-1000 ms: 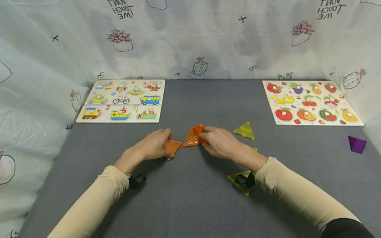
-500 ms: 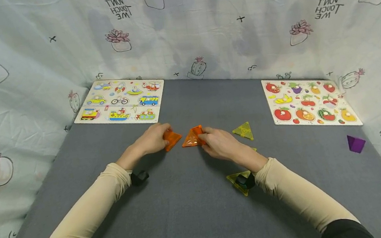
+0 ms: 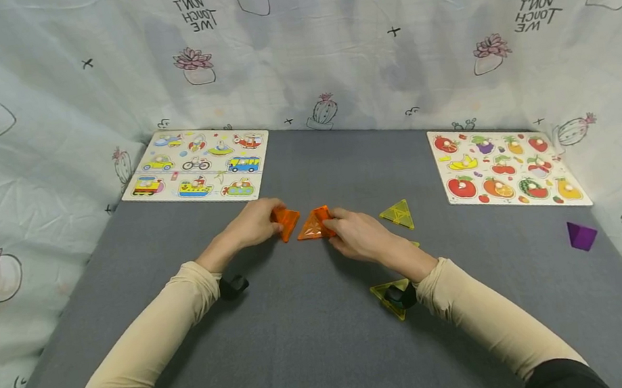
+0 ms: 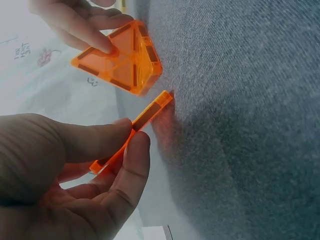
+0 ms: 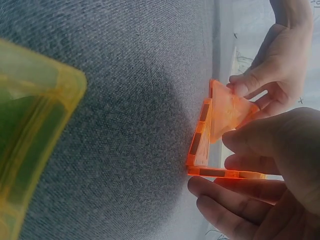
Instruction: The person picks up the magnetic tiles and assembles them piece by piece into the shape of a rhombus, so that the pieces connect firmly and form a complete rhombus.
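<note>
One loose orange triangle tile [image 3: 286, 221], pinched on edge in the left hand [image 3: 252, 225] with one corner on the grey table [image 3: 306, 327], was held just left of the orange tile assembly [image 3: 315, 224] steadied by the right hand's [image 3: 355, 234] fingertips.

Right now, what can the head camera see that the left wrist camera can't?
Only the head view shows the vehicle puzzle board, the fruit puzzle board, the yellow triangle tiles and the purple piece. Only the left wrist view shows up close that the left hand pinches its orange triangle tile edge-on, one corner touching the grey tabletop. Both show the right hand holding the joined orange tiles.
</note>
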`<state>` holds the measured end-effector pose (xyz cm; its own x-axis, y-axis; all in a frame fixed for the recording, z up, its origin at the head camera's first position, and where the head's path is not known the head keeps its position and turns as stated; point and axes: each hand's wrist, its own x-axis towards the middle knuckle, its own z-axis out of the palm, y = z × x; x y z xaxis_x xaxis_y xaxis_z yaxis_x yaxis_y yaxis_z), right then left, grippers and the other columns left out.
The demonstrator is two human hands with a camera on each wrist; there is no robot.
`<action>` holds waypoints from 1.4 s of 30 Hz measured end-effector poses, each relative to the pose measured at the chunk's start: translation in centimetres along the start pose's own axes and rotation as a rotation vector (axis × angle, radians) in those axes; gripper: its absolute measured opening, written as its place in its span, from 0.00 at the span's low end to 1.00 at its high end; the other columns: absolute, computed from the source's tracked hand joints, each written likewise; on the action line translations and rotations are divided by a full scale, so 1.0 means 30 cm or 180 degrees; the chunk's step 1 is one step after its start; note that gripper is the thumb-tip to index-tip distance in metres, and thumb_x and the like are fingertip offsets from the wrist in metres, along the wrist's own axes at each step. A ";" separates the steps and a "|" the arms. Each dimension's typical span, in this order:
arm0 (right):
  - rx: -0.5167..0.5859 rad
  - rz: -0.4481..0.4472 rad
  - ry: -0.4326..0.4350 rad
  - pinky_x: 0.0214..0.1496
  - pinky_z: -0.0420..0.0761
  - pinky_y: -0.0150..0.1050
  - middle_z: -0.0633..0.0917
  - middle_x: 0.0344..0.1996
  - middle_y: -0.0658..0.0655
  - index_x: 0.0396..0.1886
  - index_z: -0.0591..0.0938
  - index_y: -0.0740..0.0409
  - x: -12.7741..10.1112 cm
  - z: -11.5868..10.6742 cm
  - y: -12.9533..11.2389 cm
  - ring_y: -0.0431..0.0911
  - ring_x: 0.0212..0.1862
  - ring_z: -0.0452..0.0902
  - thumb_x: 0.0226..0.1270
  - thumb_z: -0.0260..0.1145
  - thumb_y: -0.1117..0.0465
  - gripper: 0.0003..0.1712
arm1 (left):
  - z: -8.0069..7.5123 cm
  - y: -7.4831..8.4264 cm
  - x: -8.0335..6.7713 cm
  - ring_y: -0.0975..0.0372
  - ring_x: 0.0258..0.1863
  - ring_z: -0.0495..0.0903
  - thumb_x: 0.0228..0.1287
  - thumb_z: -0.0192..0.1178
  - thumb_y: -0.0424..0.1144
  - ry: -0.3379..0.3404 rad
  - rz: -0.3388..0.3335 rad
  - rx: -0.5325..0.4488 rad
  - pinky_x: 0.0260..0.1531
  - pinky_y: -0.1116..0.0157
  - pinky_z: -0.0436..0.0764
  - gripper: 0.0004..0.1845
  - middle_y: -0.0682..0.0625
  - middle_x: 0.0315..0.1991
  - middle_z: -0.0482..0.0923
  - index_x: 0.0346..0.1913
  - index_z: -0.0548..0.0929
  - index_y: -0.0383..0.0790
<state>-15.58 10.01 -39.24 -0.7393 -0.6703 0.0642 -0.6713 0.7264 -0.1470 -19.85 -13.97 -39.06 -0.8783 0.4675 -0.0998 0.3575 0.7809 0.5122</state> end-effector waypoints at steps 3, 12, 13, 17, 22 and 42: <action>0.0010 0.0014 -0.0039 0.38 0.83 0.42 0.81 0.51 0.62 0.56 0.82 0.62 -0.001 0.000 -0.002 0.51 0.39 0.83 0.67 0.65 0.61 0.19 | 0.004 0.005 0.006 0.51 0.44 0.80 0.60 0.65 0.29 0.0015 0.0010 0.0006 0.47 0.55 0.79 0.22 0.34 0.50 0.82 0.57 0.78 0.26; 0.0005 0.0011 -0.0063 0.38 0.84 0.42 0.81 0.51 0.62 0.56 0.81 0.62 0.000 0.000 -0.004 0.51 0.40 0.83 0.68 0.65 0.60 0.19 | 0.014 0.028 0.021 0.51 0.46 0.80 0.59 0.66 0.29 0.0025 0.0113 0.0011 0.48 0.55 0.79 0.22 0.35 0.51 0.81 0.57 0.79 0.27; 0.0008 0.0007 -0.0057 0.39 0.84 0.43 0.81 0.52 0.62 0.57 0.81 0.62 0.001 0.001 -0.004 0.51 0.40 0.83 0.68 0.65 0.60 0.20 | 0.015 0.031 0.022 0.51 0.47 0.80 0.60 0.66 0.29 0.0021 0.0128 0.0013 0.48 0.55 0.79 0.22 0.35 0.52 0.81 0.57 0.79 0.27; 0.0025 -0.0005 -0.0039 0.40 0.84 0.44 0.81 0.51 0.62 0.57 0.81 0.63 0.001 0.002 -0.002 0.52 0.41 0.83 0.67 0.66 0.60 0.20 | 0.012 0.042 0.021 0.50 0.49 0.80 0.60 0.66 0.29 0.0004 0.0149 0.0001 0.50 0.54 0.79 0.22 0.36 0.52 0.81 0.57 0.78 0.28; 0.0029 -0.0015 -0.0011 0.39 0.84 0.44 0.81 0.51 0.62 0.57 0.81 0.62 -0.001 0.000 -0.002 0.52 0.40 0.83 0.66 0.66 0.61 0.20 | 0.011 0.045 0.023 0.51 0.48 0.81 0.61 0.65 0.29 0.0002 0.0168 -0.0042 0.49 0.55 0.80 0.21 0.37 0.52 0.82 0.58 0.78 0.28; 0.0160 -0.0091 0.0031 0.45 0.84 0.45 0.80 0.56 0.64 0.58 0.81 0.63 0.000 0.005 -0.003 0.54 0.47 0.84 0.66 0.67 0.61 0.22 | 0.009 0.053 0.024 0.54 0.42 0.82 0.62 0.65 0.30 -0.0008 0.0199 -0.0216 0.41 0.60 0.82 0.20 0.39 0.46 0.83 0.57 0.79 0.31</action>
<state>-15.52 9.92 -39.38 -0.7205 -0.6890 0.0786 -0.6889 0.6983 -0.1944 -19.82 -12.29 -38.57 -0.8542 0.5155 -0.0681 0.3890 0.7204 0.5742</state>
